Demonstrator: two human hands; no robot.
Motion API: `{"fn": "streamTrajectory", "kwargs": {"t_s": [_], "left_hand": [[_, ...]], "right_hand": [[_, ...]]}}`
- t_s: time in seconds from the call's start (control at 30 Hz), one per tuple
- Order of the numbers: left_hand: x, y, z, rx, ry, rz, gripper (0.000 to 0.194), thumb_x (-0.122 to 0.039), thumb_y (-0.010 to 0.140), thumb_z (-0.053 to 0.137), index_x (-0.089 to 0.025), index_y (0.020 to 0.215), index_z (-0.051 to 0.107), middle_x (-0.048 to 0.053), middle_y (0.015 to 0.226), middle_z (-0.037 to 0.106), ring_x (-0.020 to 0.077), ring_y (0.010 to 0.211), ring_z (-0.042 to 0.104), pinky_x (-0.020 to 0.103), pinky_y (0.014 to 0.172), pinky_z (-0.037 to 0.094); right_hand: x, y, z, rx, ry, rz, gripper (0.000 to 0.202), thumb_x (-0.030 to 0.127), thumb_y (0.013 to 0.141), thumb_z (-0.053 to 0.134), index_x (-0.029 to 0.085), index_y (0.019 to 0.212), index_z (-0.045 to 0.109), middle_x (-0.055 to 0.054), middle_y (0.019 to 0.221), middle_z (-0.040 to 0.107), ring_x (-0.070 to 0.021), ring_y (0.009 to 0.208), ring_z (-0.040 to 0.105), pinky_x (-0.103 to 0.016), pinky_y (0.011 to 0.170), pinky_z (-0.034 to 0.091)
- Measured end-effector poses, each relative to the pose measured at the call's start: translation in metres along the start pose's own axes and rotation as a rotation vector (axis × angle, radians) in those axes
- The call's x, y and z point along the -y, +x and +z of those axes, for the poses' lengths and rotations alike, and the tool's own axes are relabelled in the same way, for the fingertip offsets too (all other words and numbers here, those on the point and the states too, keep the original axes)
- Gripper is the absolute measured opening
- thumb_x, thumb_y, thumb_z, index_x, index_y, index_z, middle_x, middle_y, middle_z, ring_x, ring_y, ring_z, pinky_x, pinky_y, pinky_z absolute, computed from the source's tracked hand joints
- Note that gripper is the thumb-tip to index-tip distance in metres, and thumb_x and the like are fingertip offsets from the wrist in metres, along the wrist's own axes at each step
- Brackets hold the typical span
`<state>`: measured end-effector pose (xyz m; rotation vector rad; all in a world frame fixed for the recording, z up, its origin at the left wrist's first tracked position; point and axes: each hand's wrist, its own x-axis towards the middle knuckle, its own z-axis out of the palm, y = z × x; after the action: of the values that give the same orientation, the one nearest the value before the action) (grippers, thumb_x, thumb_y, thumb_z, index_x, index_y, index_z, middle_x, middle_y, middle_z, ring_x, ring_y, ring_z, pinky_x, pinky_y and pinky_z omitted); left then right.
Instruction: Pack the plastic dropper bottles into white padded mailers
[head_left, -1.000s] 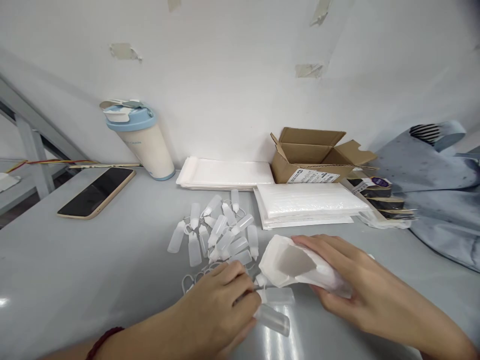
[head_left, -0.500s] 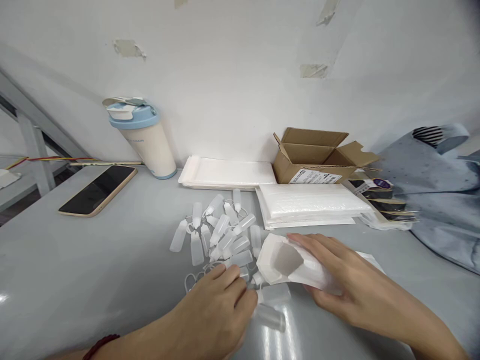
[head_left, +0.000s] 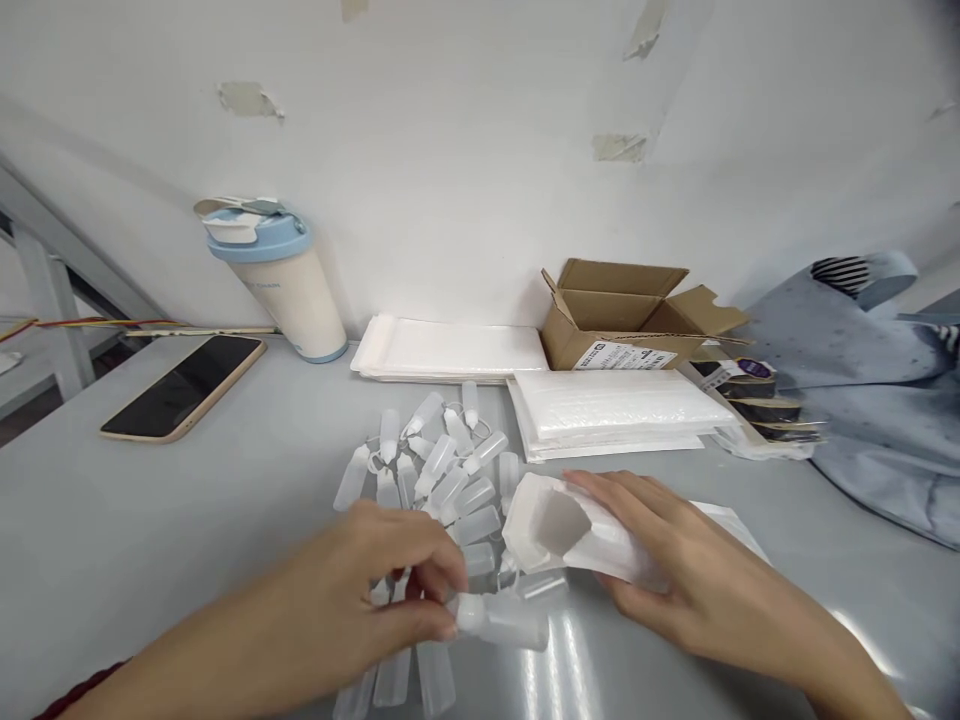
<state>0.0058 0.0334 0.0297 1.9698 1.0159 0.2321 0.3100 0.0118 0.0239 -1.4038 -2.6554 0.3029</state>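
My left hand (head_left: pixel 397 580) pinches the cap end of a small translucent squeeze bottle (head_left: pixel 514 622), its body pointing right. Slight motion blur covers the fingers and the bottle. Around that hand lie several more such squeeze bottles (head_left: pixel 436 462) with looped caps, loose on the grey table (head_left: pixel 247 520); some are hidden under the hand. On the right, my right hand (head_left: pixel 667 560) is wrapped round a white padded envelope (head_left: pixel 607 540). The envelope's mouth gapes toward the left, facing the bottles. What lies inside it is hidden.
Flat white envelopes (head_left: pixel 457 350) and a stack of padded envelopes (head_left: pixel 619 405) lie behind. Beyond stand an open cardboard box (head_left: pixel 607 335) and a tilted-looking tumbler (head_left: pixel 292 295). A phone (head_left: pixel 184 390) lies left; packaged black items (head_left: pixel 765 400) and a grey-blue bag (head_left: pixel 885 400) are right.
My left hand has shifted left and turned, now showing a squeeze bottle in its fingertips. My right hand stays about the same on the envelope. The view has shifted slightly.
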Motion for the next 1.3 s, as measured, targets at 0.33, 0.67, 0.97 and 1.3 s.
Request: {"fn": "streamTrajectory", "kwargs": {"t_s": [0.33, 0.67, 0.97, 1.3], "left_hand": [[-0.002, 0.011, 0.019, -0.274, 0.022, 0.425, 0.017, -0.016, 0.090, 0.056, -0.024, 0.101, 0.066, -0.001, 0.096, 0.074, 0.0130, 0.083, 0.067, 0.023, 0.078, 0.052], [-0.005, 0.011, 0.024, -0.306, 0.204, 0.350, 0.006, -0.018, 0.088, 0.058, -0.020, 0.082, 0.058, -0.001, 0.072, 0.060, 0.0147, 0.071, 0.056, 0.025, 0.062, 0.047], [0.000, 0.007, 0.056, -0.116, 0.533, 0.457, 0.010, -0.016, 0.081, 0.070, -0.018, 0.076, 0.061, 0.002, 0.079, 0.065, 0.0194, 0.081, 0.056, 0.030, 0.077, 0.047], [-0.009, 0.009, 0.026, -0.302, 0.025, 0.509, 0.012, -0.011, 0.090, 0.057, -0.017, 0.080, 0.059, -0.003, 0.071, 0.060, 0.0102, 0.071, 0.055, 0.020, 0.069, 0.045]], "right_hand": [[0.022, 0.010, 0.008, -0.170, 0.049, -0.161, 0.070, 0.014, 0.068, 0.049, 0.019, 0.136, 0.033, -0.012, 0.120, 0.063, -0.0263, 0.107, 0.062, -0.038, 0.083, 0.054], [0.007, 0.002, 0.001, -0.279, 0.114, -0.042, 0.062, 0.018, 0.082, 0.050, 0.023, 0.141, 0.029, -0.010, 0.112, 0.062, -0.0232, 0.100, 0.062, -0.036, 0.079, 0.055], [0.005, 0.002, 0.005, -0.278, 0.125, -0.040, 0.061, 0.015, 0.084, 0.049, 0.022, 0.141, 0.031, -0.009, 0.113, 0.060, -0.0217, 0.099, 0.059, -0.036, 0.080, 0.054], [0.004, 0.005, 0.005, -0.194, 0.059, -0.025, 0.065, 0.017, 0.081, 0.052, 0.022, 0.141, 0.028, -0.010, 0.116, 0.061, -0.0246, 0.102, 0.059, -0.041, 0.082, 0.055]]}}
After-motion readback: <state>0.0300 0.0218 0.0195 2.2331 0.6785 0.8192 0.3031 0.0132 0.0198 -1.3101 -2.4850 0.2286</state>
